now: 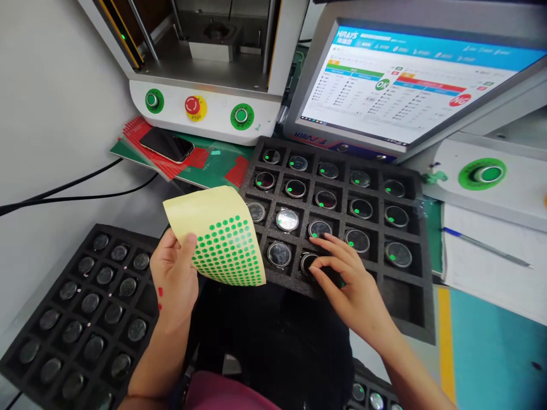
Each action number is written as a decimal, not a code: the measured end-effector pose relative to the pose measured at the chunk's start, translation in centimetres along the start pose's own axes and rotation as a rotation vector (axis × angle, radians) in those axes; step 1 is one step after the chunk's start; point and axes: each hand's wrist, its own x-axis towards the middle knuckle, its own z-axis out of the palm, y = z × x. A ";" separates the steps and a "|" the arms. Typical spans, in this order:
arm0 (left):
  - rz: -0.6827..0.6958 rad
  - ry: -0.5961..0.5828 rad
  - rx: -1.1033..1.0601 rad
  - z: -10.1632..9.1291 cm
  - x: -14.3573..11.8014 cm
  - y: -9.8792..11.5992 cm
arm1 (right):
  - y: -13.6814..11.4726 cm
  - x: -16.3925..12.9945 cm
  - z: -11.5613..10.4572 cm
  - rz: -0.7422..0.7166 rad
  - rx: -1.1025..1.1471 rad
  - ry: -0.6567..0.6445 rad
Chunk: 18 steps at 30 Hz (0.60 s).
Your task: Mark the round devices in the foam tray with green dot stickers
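Note:
My left hand (pixel 173 273) holds a yellow backing sheet (pixel 217 233) covered with rows of small green dot stickers, lifted over the gap between two trays. My right hand (pixel 348 279) rests on the near row of a black foam tray (pixel 421 285), its fingertips pressing on a round glass-faced part (pixel 308 262) in one cell. The tray's other cells hold similar round parts, several carrying a green dot. Two small red stickers sit on my left wrist.
A second black foam tray (pixel 25 336) of round parts lies at the lower left. Behind stand a white machine (pixel 205 108) with green and red buttons, a phone (pixel 166 144), a tilted monitor (pixel 410 80), a green push button (pixel 482 173) and a pen (pixel 487 247) on paper.

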 end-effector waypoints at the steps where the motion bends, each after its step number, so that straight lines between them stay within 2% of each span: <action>1: -0.034 -0.005 -0.007 0.0 -0.1 -0.1 | 0.0 0.0 0.1 0.008 -0.008 -0.020; 4: -0.137 -0.039 -0.027 -0.1 -0.4 -0.4 | 0.2 -0.2 0.5 0.010 -0.032 -0.039; 6: -0.177 -0.090 -0.028 -0.1 -0.7 -0.6 | 0.4 -0.2 0.8 0.012 -0.034 -0.005; 9: -0.209 -0.231 0.011 -0.2 -1.3 -0.3 | 0.0 -0.1 0.8 0.092 -0.011 0.146; 11: -0.243 -0.341 0.058 0.0 -2.1 0.3 | -1.4 0.1 0.2 0.103 -0.003 0.265; 13: -0.302 -0.449 0.105 0.4 -3.2 1.0 | -3.6 0.3 -0.5 -0.026 -0.020 0.310; 16: -0.425 -0.615 0.117 1.1 -4.7 1.7 | -6.5 0.7 -1.4 -0.296 -0.098 0.228; 18: -0.474 -0.700 0.108 1.4 -5.5 1.8 | -7.3 0.9 -1.4 -0.362 -0.131 0.177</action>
